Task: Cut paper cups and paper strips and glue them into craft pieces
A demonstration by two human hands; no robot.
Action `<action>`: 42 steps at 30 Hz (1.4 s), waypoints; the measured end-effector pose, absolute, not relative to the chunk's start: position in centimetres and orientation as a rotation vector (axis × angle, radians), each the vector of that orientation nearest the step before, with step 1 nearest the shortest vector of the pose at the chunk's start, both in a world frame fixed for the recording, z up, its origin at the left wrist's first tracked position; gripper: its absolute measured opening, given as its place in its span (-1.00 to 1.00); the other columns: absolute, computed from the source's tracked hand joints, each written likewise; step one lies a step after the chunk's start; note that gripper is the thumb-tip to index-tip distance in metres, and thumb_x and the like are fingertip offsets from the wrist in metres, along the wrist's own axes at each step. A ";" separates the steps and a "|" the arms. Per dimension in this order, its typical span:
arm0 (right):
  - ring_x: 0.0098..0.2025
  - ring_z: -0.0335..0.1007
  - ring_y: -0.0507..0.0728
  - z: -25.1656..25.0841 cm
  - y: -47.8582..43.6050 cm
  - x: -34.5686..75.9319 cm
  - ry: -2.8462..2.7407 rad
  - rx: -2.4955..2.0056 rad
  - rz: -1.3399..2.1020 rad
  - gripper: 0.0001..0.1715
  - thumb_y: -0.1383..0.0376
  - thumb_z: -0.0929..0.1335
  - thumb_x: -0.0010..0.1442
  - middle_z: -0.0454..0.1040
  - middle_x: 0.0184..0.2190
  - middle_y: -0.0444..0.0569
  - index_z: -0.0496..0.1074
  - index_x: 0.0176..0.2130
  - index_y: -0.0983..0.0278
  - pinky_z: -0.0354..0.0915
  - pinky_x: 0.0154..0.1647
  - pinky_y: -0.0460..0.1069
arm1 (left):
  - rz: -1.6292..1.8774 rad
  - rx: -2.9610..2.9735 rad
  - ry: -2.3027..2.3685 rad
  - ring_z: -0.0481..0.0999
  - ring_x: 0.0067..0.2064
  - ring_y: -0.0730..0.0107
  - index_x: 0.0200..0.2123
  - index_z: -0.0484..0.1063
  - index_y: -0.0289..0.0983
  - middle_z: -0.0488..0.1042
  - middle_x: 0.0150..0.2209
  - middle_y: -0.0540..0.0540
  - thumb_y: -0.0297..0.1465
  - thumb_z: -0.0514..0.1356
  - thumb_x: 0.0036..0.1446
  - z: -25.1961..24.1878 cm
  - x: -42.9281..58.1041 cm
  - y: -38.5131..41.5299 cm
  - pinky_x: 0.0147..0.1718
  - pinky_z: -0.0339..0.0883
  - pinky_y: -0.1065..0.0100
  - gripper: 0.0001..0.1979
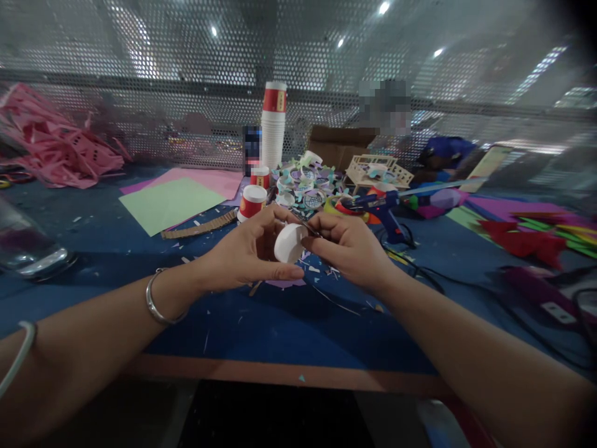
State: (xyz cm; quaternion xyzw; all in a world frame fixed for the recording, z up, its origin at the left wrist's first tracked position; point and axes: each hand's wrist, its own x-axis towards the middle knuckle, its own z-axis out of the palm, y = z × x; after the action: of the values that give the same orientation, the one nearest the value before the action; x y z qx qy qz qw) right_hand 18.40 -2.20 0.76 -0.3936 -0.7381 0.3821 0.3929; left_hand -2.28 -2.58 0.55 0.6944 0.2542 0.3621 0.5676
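A small white round piece (288, 244), which looks like the bottom part of a paper cup, is held just above the table in the middle of the view. My left hand (254, 249) curls round it from the left, fingers over the far side and thumb below. At its right edge my right hand (342, 246) is closed in a pinch. A thin dark thing shows by those fingertips, too small to name. Beyond my left hand stand a red and white paper cup (252, 202) and a second cup (260, 177).
A tall stack of paper cups (273, 137) rises at the back. Cut paper rings (308, 183) lie heaped beside a blue glue gun (389, 214) with its cable. Coloured sheets (175, 202) and a pink paper heap (56, 140) are left; a glass (32, 249) stands nearer. Scraps litter the table.
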 end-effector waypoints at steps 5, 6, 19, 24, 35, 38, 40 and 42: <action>-0.52 0.05 -0.06 0.8 -2.2 18.6 -1.839 -0.998 1.025 -0.89 0.30 0.38 0.16 0.30 -0.53 -0.20 0.41 -0.38 0.30 -0.03 -0.53 -0.06 | 0.843 1.521 0.562 0.47 -0.20 0.42 -0.11 0.30 -0.23 0.42 -0.23 0.02 -0.47 0.48 -0.10 0.2 -2.4 -2.0 -0.25 0.41 0.40 -0.48; -0.52 0.06 -0.06 0.8 -2.2 18.6 -1.840 -0.999 1.031 -0.89 0.30 0.38 0.16 0.30 -0.52 -0.20 0.41 -0.38 0.30 -0.03 -0.53 -0.06 | 0.842 1.514 0.565 0.47 -0.20 0.41 -0.12 0.30 -0.22 0.43 -0.24 0.02 -0.47 0.48 -0.11 0.2 -2.5 -2.0 -0.25 0.41 0.39 -0.48; -0.58 -0.03 -0.08 1.1 -2.2 18.8 -1.862 -1.010 1.037 -0.84 0.24 0.42 0.20 0.25 -0.59 -0.25 0.46 -0.34 0.31 -0.05 -0.55 -0.06 | 1.057 1.724 0.633 0.47 -0.26 0.43 -0.13 0.23 -0.20 0.38 -0.22 0.03 -0.47 0.49 -0.14 0.0 -2.1 -2.1 -0.35 0.42 0.40 -0.42; -0.48 0.15 -0.04 0.9 -2.2 18.6 -1.839 -0.972 1.040 -0.84 0.25 0.45 0.15 0.38 -0.47 -0.17 0.48 -0.32 0.31 0.05 -0.48 -0.07 | 1.181 1.868 0.655 0.45 -0.29 0.43 -0.13 0.21 -0.19 0.37 -0.23 0.00 -0.36 0.51 -0.14 -0.5 -1.8 -2.4 -0.37 0.41 0.39 -0.40; -0.46 0.15 -0.01 0.7 -2.3 18.2 -1.853 -0.970 0.936 -0.89 0.30 0.40 0.13 0.30 -0.50 -0.17 0.40 -0.38 0.30 0.11 -0.44 -0.05 | 1.189 1.859 0.654 0.47 -0.28 0.43 -0.12 0.22 -0.20 0.39 -0.21 0.00 -0.39 0.53 -0.17 -1.2 -1.6 -3.1 -0.35 0.45 0.40 -0.37; -0.48 0.11 -0.02 1.0 -2.4 18.3 -1.883 -1.001 0.817 -0.88 0.28 0.39 0.13 0.27 -0.52 -0.18 0.38 -0.39 0.29 0.09 -0.46 -0.05 | 1.091 1.697 0.608 0.47 -0.25 0.42 -0.10 0.24 -0.21 0.39 -0.17 -0.03 -0.32 0.50 -0.07 -0.6 -1.6 -3.4 -0.33 0.48 0.39 -0.43; -0.48 0.10 -0.01 1.2 -2.5 18.4 -1.905 -1.026 0.727 -0.88 0.29 0.39 0.12 0.27 -0.52 -0.18 0.37 -0.41 0.28 0.08 -0.46 -0.04 | 1.019 1.517 0.624 0.48 -0.21 0.38 -0.09 0.26 -0.21 0.39 -0.14 -0.06 -0.20 0.41 0.07 -0.1 -1.5 -3.5 -0.31 0.53 0.33 -0.53; -0.48 0.10 -0.01 1.3 -2.5 18.5 -1.921 -1.037 0.668 -0.87 0.28 0.38 0.12 0.27 -0.52 -0.18 0.36 -0.41 0.27 0.08 -0.46 -0.03 | 0.920 1.324 0.641 0.52 -0.22 0.33 -0.09 0.29 -0.21 0.41 -0.17 -0.08 -0.10 0.31 0.17 0.2 -1.5 -3.5 -0.32 0.56 0.27 -0.59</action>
State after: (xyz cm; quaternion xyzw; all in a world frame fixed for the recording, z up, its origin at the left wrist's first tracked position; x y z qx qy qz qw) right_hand 18.46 -2.54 1.33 -0.4130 -0.7651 0.2660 0.4163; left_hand -1.51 -3.46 0.17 0.5821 0.2819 0.4043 0.6467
